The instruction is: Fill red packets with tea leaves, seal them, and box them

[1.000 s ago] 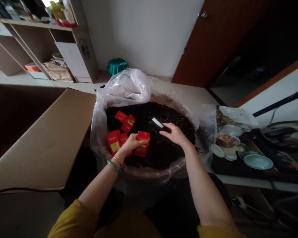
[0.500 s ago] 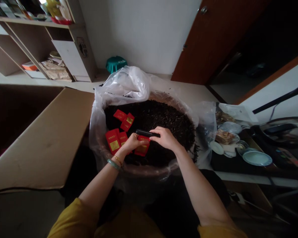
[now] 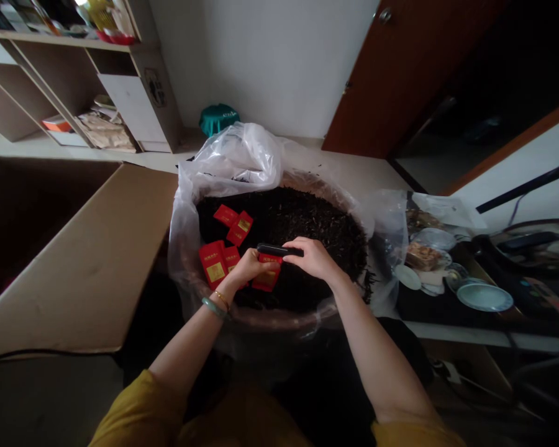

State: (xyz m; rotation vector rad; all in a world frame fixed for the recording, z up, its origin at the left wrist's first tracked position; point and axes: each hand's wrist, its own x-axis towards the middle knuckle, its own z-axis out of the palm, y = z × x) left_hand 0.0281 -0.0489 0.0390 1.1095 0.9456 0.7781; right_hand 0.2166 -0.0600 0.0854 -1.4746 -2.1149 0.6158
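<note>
My left hand (image 3: 249, 265) pinches the upper part of a red packet (image 3: 266, 283) with a gold label. A slim black tool (image 3: 272, 249), like a handheld bag sealer, lies across the packet's top edge, and my right hand (image 3: 313, 257) grips its right end. Both hands are over a round basket lined with clear plastic (image 3: 182, 214), full of dark dried leaves (image 3: 307, 211). To the left, on the leaves, are several more packets: a large red packet (image 3: 212, 259), a partly hidden red packet (image 3: 231, 256) and two small red packets (image 3: 240, 228) overlapping.
An open cardboard box (image 3: 135, 211) stands left of the basket. On the right, a low table holds a pale bowl (image 3: 484, 295), dishes and a bag of brown pieces (image 3: 423, 254). Behind are a teal container (image 3: 218, 119), shelves (image 3: 135, 112) and a brown door (image 3: 377, 81).
Both hands keep the same hold on the packet and the black tool. The whole view has shifted very slightly; nothing has been let go or picked up.
</note>
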